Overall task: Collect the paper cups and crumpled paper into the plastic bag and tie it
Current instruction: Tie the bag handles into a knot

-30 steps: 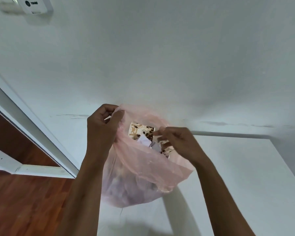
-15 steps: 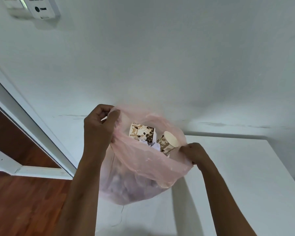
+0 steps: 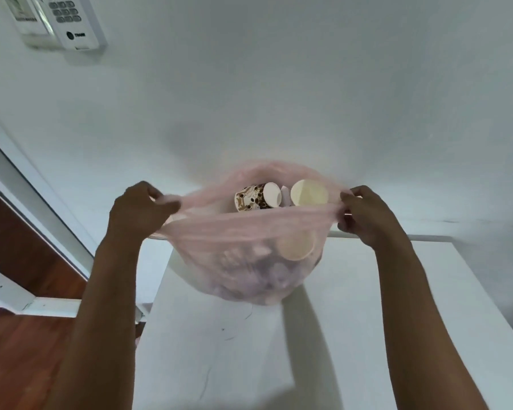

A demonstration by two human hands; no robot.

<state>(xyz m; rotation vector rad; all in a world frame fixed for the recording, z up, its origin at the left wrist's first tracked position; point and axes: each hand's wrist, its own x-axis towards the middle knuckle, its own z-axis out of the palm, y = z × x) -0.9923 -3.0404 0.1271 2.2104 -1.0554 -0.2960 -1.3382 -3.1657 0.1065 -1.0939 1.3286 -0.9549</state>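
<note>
Left hand and right hand are each pinching an opposite end of the plastic bag mouth, stretching it left-right above the table. Paper cups are sitting inside; both ends equally near for tying.

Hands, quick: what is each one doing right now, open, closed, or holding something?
Left hand: closed, gripping the left rim of the pink plastic bag.
Right hand: closed, pinching the bag's right rim, stretching the mouth wide.
</note>
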